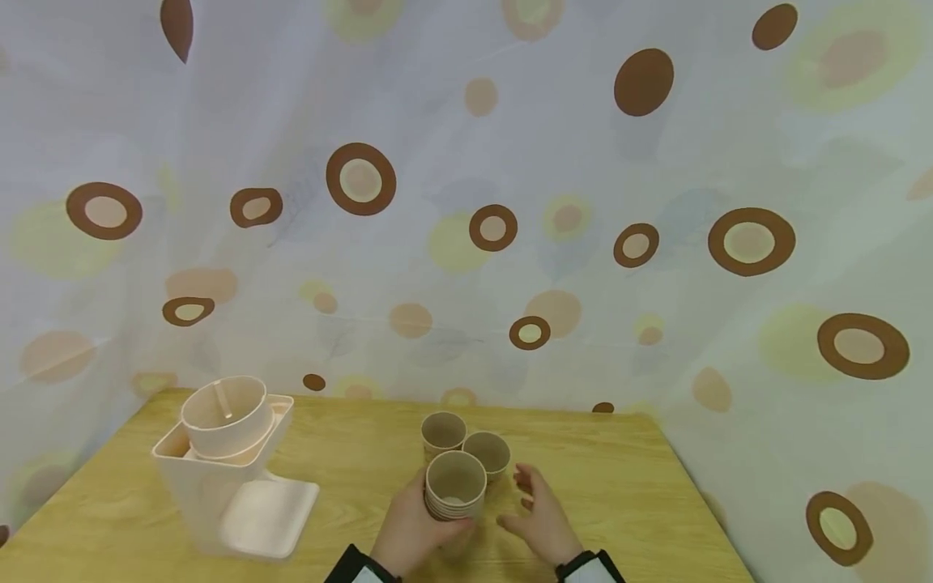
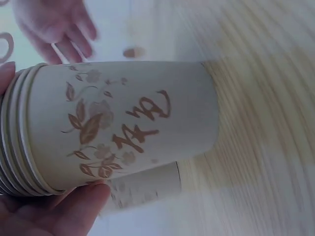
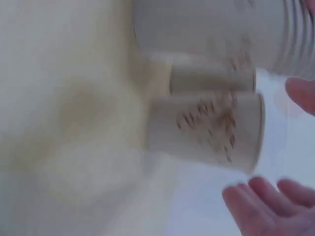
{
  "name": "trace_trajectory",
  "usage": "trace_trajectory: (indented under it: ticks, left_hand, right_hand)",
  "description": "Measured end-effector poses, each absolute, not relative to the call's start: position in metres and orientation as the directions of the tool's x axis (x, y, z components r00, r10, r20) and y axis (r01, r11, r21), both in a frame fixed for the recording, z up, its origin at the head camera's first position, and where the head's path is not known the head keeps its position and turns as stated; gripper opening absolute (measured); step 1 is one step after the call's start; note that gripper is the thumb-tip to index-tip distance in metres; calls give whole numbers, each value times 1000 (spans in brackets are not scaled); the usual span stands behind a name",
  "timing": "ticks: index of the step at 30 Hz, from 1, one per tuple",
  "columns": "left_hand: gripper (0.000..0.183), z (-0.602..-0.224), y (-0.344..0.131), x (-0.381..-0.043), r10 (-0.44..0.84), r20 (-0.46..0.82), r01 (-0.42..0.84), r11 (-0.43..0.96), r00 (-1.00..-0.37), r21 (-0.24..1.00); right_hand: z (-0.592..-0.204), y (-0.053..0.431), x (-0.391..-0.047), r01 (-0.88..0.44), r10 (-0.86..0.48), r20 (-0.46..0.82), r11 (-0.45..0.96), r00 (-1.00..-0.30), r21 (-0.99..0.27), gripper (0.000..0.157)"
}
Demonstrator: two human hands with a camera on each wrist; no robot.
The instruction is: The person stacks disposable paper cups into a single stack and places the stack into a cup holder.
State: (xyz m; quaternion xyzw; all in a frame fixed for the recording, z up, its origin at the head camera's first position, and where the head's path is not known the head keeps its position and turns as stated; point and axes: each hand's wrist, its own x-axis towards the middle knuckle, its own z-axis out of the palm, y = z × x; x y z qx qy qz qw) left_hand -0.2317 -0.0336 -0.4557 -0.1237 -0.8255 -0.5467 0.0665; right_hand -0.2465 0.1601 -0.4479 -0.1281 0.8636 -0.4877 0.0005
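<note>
My left hand [image 1: 410, 525] grips a stack of several nested paper cups [image 1: 456, 484] near their rims, mouths up. In the left wrist view the outer cup [image 2: 142, 108] shows brown flower prints and brown characters, with my thumb and fingers at the stacked rims. Just behind the stack stand two single paper cups, one at the back left [image 1: 443, 431] and one at the right [image 1: 488, 452]. To the right of them my right hand [image 1: 541, 518] is held with fingers apart and nothing in it. The right wrist view is blurred.
A white plastic stand [image 1: 211, 478] is on the left of the wooden table [image 1: 583, 461]. It carries a round open tub [image 1: 226, 417] and has a flat plate low in front. A dotted curtain [image 1: 437, 283] hangs behind and along both sides.
</note>
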Motion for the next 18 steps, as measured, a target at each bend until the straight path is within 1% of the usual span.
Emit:
trace_trajectory:
  ticks: [1,3,6,9,12,16,18]
  left_hand:
    - [81,-456,-36,-233,118,254,280,389,-960,878]
    - [79,-456,-39,-233,108,265,285,415,-958,864]
    - [78,-457,-41,-235,111,290,308,448,-951,839]
    - [77,-458,-40,-236,116,301,319,471,-947,823]
    - [77,-459,-40,-235,114,299,316,480,-947,819]
    - [75,-458,-41,-234,94,310,315,495,-946,810]
    - [74,-457,-42,-234,82,316,312,506,-945,804]
  right_hand:
    - [-446,160,-252,-208,-168,140,520,-976,-828,79]
    - [-442,159,-265,-187,-112,150,572,-982,-799,85]
    - [-441,154,-282,-197,-116,159,632,-980,-750,96]
    - [-446,148,-293,-199,-130,151,657,-980,-727,100]
    - [-452,144,-300,-223,-137,176,646,-975,-730,89]
    - [-459,141,-305,-250,-113,230,623,-967,-741,73]
    - [-462,142,-305,-222,-82,218,615,-972,-756,72]
